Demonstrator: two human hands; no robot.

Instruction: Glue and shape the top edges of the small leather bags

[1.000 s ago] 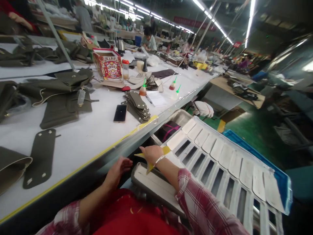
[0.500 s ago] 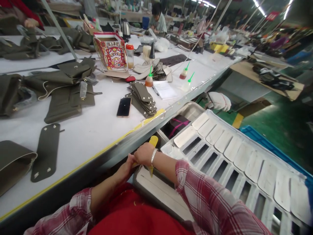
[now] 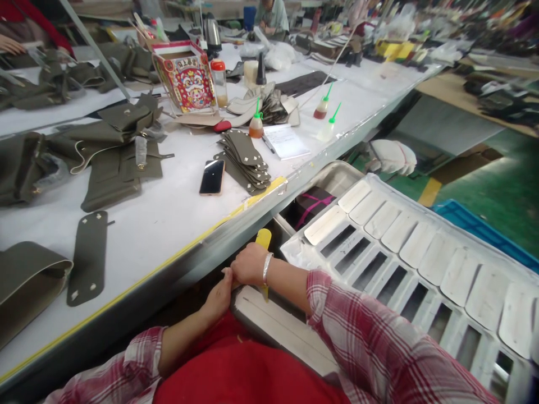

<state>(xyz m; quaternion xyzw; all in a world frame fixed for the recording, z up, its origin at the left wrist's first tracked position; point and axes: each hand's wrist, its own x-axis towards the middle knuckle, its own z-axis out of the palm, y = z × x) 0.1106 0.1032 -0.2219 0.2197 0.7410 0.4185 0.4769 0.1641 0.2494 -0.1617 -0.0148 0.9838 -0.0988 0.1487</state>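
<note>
Just off the table's front edge, my right hand is closed round a flat yellow strip with a rounded end; its lower tip shows below my wrist. My left hand meets the right one, thumb up and fingers curled in. Whatever its fingers hold is hidden. Below both hands lies a long pale panel with a dark rim. Nearest on the table are a dark olive strap piece with metal studs and a curved olive piece.
A white slotted rack carrying several pale oblong pieces stands at my right. On the white table are a phone, a stack of studded olive pieces, green-tipped bottles and a red decorated box. Another person's hand shows far left.
The camera view has shifted slightly, so the table things sit higher and the rack further right. My left hand has dropped a little, still against the right one, which keeps the yellow strip.
</note>
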